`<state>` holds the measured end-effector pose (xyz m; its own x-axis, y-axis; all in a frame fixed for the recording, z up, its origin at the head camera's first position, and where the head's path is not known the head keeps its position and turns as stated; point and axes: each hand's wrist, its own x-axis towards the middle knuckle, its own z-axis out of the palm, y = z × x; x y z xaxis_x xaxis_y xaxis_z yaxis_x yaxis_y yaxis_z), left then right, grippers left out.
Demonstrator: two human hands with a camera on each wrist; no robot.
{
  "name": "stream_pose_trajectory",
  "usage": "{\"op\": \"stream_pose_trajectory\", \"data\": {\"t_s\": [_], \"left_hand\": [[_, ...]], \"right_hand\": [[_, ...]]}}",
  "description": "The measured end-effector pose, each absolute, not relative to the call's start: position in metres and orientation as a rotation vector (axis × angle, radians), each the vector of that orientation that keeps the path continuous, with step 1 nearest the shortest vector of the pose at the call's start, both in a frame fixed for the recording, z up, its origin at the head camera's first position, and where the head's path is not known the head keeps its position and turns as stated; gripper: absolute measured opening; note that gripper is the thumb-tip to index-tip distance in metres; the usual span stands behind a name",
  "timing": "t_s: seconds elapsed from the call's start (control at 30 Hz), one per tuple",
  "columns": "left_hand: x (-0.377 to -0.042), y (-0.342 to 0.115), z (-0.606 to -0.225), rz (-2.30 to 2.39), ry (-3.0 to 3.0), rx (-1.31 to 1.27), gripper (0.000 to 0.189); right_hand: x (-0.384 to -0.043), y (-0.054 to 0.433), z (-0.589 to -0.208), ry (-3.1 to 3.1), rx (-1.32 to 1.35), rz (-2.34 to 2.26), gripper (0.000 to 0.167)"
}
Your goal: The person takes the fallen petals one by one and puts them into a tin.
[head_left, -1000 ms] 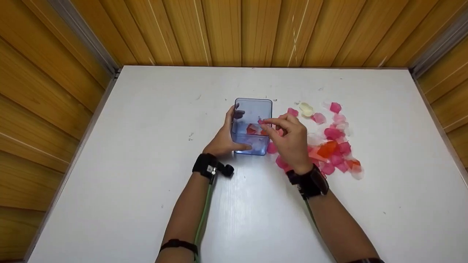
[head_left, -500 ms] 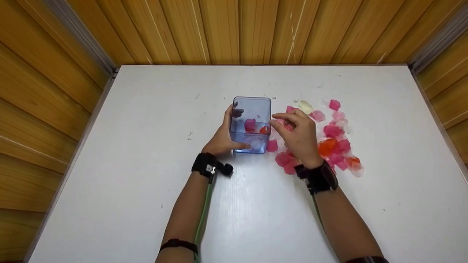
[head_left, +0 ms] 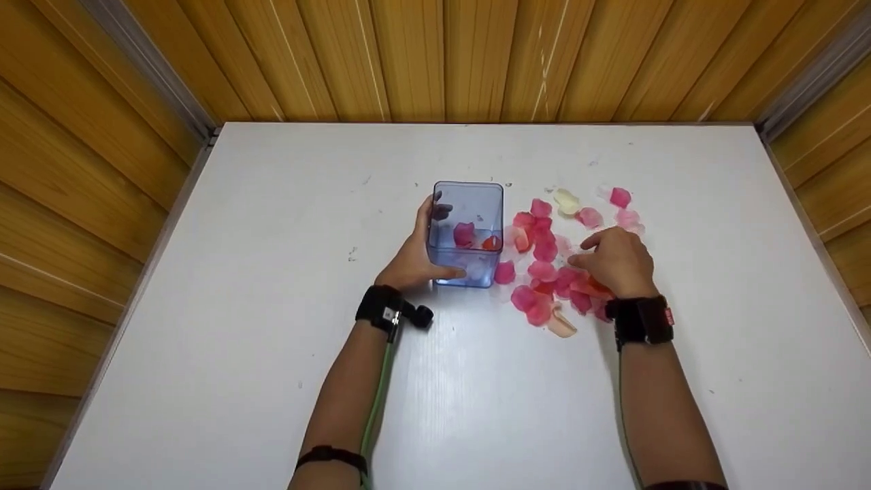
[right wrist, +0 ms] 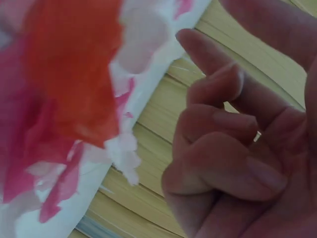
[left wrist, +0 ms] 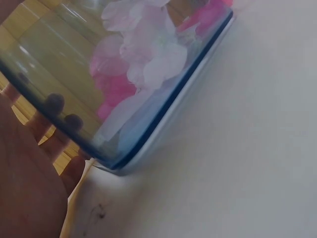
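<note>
Wood-grain panels (head_left: 408, 61) are set behind a white tabletop (head_left: 272, 320), on which loose petals (head_left: 544, 246) are scattered to the right of a clear blue box (head_left: 473, 201). The box, with some petals (head_left: 464, 234) inside, is gripped by the left hand (head_left: 410, 262), thumb and fingers wrapped round one side. The right hand (head_left: 618, 260) is held over the loose petals, thumb and index finger parted, the other fingers curled.

Small dark marks (head_left: 508, 184) speckle the flat white counter (head_left: 224, 327). Ribbed, yellow-brown wood-grain panel walls (head_left: 408, 61) rise behind it and at both sides, with grey metal posts (head_left: 146, 61) at the far corners.
</note>
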<state>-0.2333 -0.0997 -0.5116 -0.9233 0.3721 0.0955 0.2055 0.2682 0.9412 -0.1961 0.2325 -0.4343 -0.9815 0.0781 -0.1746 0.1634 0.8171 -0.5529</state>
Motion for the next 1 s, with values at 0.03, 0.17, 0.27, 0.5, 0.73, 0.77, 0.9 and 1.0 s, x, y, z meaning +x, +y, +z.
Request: {"op": "stream_pose_trajectory", "data": {"t_s": [0.03,0.17,0.27,0.5,0.73,0.77,0.9,1.0], "left_hand": [[-0.233,-0.1,-0.512,1.729,2.384,0.541,0.14],[-0.233,-0.1,-0.512,1.716,2.387,0.532,0.14],[-0.232,-0.101,-0.511,1.725,2.385,0.536,0.14],[-0.233,-0.1,-0.511,1.728,2.395,0.556,0.137],[-0.234,-0.1,-0.514,1.724,2.399,0.555,0.138],[-0.234,-0.1,-0.514,1.727,2.396,0.56,0.138],[-0.235,-0.101,-0.514,1.736,2.392,0.577,0.138],[-0.235,-0.101,-0.514,1.738,2.389,0.577,0.139]], "right_hand": [[-0.197,0.233,-0.437,2.843,0.205,-0.874,0.04],[-0.199,0.233,-0.443,2.825,0.239,-0.847,0.033],[-0.199,0.231,-0.444,2.815,0.258,-0.857,0.031],[-0.201,0.227,-0.448,2.814,0.309,-0.895,0.026],[-0.201,0.228,-0.439,2.896,0.265,-0.895,0.029],[-0.2,0.227,-0.437,2.926,0.246,-0.907,0.029],[-0.194,0.218,-0.426,3.065,0.14,-1.008,0.027],[-0.188,0.21,-0.419,3.156,0.027,-1.11,0.024]]}}
